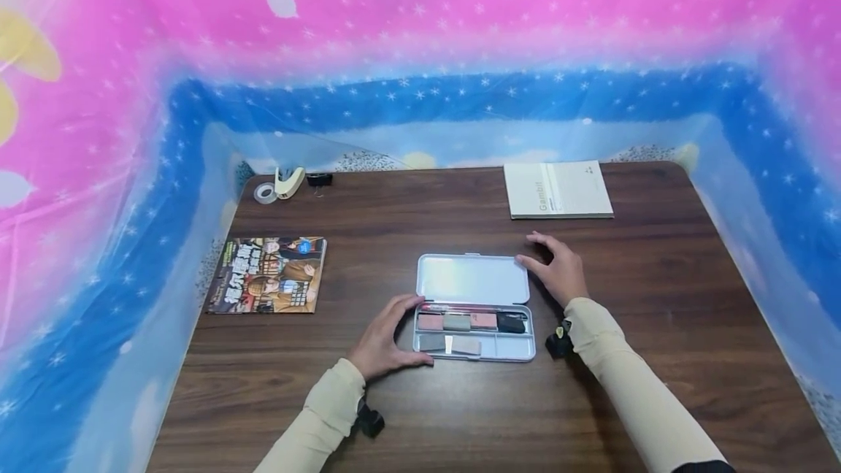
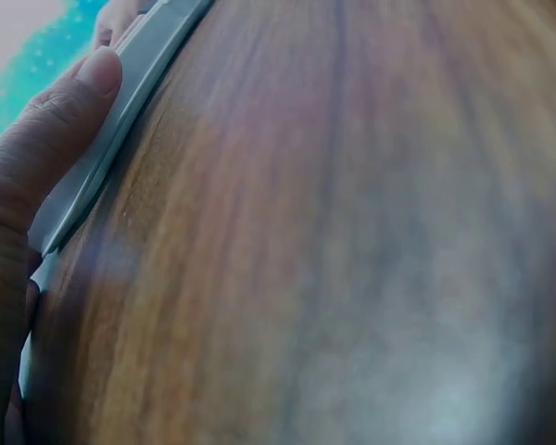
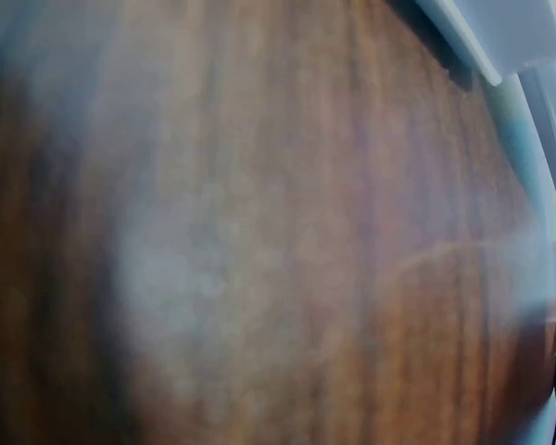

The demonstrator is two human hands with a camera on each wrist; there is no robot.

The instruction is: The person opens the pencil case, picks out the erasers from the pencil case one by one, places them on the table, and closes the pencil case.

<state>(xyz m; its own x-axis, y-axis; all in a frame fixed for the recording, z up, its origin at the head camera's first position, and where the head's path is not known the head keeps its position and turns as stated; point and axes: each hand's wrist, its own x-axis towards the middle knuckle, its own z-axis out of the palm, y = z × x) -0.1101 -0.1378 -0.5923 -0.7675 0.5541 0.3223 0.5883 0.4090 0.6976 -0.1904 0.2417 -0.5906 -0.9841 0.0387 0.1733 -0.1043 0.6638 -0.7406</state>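
Note:
A white hinged pencil case [image 1: 502, 345] lies on the table with its lid [image 1: 473, 278] folded back away from me. Its tray holds a slim red pen [image 1: 460, 308], several pink and grey blocks [image 1: 430, 322] and a small black item [image 1: 511, 322]. My left hand [image 1: 384, 338] holds the case by its left end, thumb at the front edge and fingers near the hinge. In the left wrist view, the thumb [image 2: 65, 116] lies along the case's side. My right hand [image 1: 557, 268] has its thumb at the lid's right edge, its other fingers extended beyond.
A comic-style book [image 1: 269, 276] lies to the left. At the back left are a tape roll [image 1: 265, 193], a cream stapler [image 1: 289, 182] and a black clip [image 1: 320, 179]. A pale book [image 1: 558, 190] lies at the back right. Patterned cloth [image 1: 460, 93] surrounds the table.

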